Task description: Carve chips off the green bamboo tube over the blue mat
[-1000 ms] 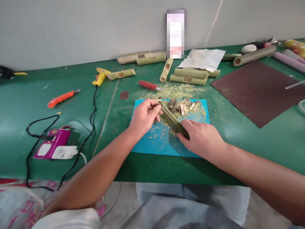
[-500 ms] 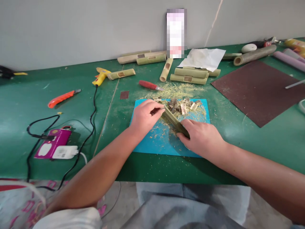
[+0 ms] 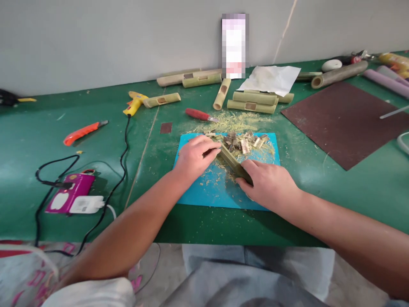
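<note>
A green bamboo tube (image 3: 234,160) slants over a blue sheet (image 3: 204,194), its far end up and to the left. My right hand (image 3: 271,183) is closed around the near end, thumb and forefinger along its sides. At the far end, my left hand (image 3: 198,157) has its thumb and forefinger pinched together against the tube; anything small between the fingertips is hidden. Bamboo chips (image 3: 245,146) and shavings lie just beyond the tube. A red-handled knife (image 3: 200,114) rests behind the sheet, near more shavings (image 3: 241,122).
Cut bamboo tubes (image 3: 251,106) lie at the back, some under white paper (image 3: 271,80). A phone (image 3: 234,47) leans on the wall. Leftward are a yellow glue gun (image 3: 136,102), an orange utility knife (image 3: 84,132) and a purple power strip (image 3: 72,192). A brown sheet (image 3: 345,123) lies right.
Both hands keep their hold on the bamboo tube in almost the same place. The whole view has shifted very slightly.
</note>
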A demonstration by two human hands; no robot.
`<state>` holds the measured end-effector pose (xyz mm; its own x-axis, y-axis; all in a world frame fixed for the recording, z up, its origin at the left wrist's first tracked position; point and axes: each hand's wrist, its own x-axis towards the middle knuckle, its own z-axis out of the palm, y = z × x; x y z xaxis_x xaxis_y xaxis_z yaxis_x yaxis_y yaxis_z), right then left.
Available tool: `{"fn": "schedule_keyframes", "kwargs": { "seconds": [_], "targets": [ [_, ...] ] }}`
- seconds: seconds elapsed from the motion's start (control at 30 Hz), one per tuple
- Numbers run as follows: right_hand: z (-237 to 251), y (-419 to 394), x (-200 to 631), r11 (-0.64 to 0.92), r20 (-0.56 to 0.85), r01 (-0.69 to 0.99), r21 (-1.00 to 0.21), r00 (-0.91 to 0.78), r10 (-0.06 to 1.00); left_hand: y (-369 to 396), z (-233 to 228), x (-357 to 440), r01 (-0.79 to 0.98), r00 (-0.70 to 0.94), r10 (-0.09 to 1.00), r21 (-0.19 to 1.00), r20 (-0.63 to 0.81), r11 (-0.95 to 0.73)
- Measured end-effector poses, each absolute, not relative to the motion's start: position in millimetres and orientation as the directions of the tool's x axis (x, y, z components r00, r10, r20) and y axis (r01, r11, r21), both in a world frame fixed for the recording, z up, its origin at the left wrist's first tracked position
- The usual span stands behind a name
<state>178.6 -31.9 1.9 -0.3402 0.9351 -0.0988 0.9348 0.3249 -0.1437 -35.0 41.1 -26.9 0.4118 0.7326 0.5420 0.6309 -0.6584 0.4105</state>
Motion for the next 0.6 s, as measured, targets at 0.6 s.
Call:
{"fn": "schedule_keyframes", "kwargs": {
  "seconds": [0.6],
  "targets": [
    [3.9, -32.9, 175.8, 0.313, -0.127, 0.941, -0.129, -0.329, 0.936, 36.2, -33.3, -28.8, 0.545, 0.558, 0.616, 0.314, 0.556, -0.778]
  ]
}}
